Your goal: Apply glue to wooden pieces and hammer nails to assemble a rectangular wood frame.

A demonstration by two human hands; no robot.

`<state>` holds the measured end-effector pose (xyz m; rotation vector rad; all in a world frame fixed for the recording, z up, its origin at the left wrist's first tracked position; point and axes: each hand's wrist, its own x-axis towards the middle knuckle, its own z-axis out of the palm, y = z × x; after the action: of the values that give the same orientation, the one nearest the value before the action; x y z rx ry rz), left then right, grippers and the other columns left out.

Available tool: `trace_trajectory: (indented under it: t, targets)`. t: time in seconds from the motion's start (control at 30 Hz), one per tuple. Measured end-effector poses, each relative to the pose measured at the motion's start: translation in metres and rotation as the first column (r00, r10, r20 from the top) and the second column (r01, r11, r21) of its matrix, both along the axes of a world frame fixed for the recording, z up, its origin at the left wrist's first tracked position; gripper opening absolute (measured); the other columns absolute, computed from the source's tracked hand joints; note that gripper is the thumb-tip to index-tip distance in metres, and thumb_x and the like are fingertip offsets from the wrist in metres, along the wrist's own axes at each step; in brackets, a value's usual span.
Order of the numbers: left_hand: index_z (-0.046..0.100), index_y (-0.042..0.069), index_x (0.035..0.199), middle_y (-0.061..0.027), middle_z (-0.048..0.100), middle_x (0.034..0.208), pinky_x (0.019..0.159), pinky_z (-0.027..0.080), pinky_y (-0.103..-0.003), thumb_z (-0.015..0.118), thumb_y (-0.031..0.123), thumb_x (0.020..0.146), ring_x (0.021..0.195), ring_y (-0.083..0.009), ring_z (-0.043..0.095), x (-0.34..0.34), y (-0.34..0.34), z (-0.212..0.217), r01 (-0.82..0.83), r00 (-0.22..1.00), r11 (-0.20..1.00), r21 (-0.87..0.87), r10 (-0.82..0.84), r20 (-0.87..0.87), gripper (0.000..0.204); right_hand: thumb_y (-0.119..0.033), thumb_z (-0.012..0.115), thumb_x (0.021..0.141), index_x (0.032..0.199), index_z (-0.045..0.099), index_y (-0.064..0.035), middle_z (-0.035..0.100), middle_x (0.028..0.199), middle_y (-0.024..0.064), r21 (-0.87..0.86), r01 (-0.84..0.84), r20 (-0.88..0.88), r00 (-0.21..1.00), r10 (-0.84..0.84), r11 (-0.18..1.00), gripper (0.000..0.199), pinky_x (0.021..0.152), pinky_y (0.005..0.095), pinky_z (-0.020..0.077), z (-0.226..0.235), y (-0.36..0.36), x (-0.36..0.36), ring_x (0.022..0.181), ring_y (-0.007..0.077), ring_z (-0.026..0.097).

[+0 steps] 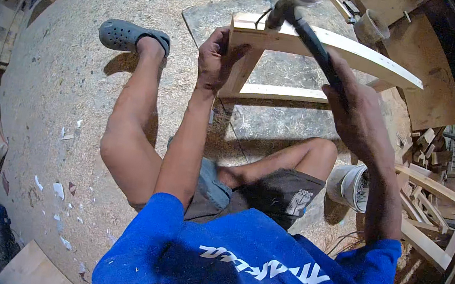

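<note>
In front of me stands a pale wooden frame (pixel 362 52), its long curved rail uppermost and another rail below near the floor. My left hand (pixel 218 62) is closed around the left end of the frame, where the upper rail meets an upright. My right hand (pixel 355 105) grips the dark handle of a claw hammer (pixel 314 44). The hammer's head, a little blurred, is over the left part of the upper rail. A thin dark curved line shows beside the head; I cannot tell whether it is a nail or a shadow.
A white bucket (pixel 349 186) of small dark pieces stands by my right knee. Another wooden frame (pixel 428 243) lies at the right, below wood offcuts (pixel 427 147). A pale tub (pixel 371 27) and plywood board (pixel 428 77) are at the far right. Sawdust covers the floor (pixel 67 79).
</note>
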<state>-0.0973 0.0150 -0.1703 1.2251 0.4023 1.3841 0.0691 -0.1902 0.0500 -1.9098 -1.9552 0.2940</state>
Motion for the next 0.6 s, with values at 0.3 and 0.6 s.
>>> trace_trajectory:
  t: [0.3,0.6]
  targets:
    - [0.06,0.001,0.126,-0.0054,0.069,0.116,0.094,0.052,-0.03,0.068,0.002,0.094,0.106,-0.0138,0.065,-0.005,-0.007,0.005,0.029,1.0,0.999,0.013,-0.029,-0.007,0.033,-0.015,0.055,0.103,0.149,0.044,-0.0036,0.062,0.084,0.0044,0.068,0.168,-0.447,0.887,-0.12,0.984,0.049,0.048,0.02,0.0403,0.007,-0.041,0.016,0.063,0.0026,0.052]
    - [0.059,0.0,0.13,-0.0071,0.07,0.118,0.095,0.051,-0.029,0.072,0.014,0.095,0.11,-0.0135,0.065,-0.007,-0.001,0.0,0.071,0.997,0.995,0.075,-0.069,-0.024,0.039,-0.02,0.062,0.099,0.127,0.06,0.0047,0.068,0.107,0.0153,0.778,-0.042,0.431,0.762,-0.484,0.627,0.037,0.075,0.0334,0.0548,0.115,-0.069,0.104,0.087,0.0224,0.065]
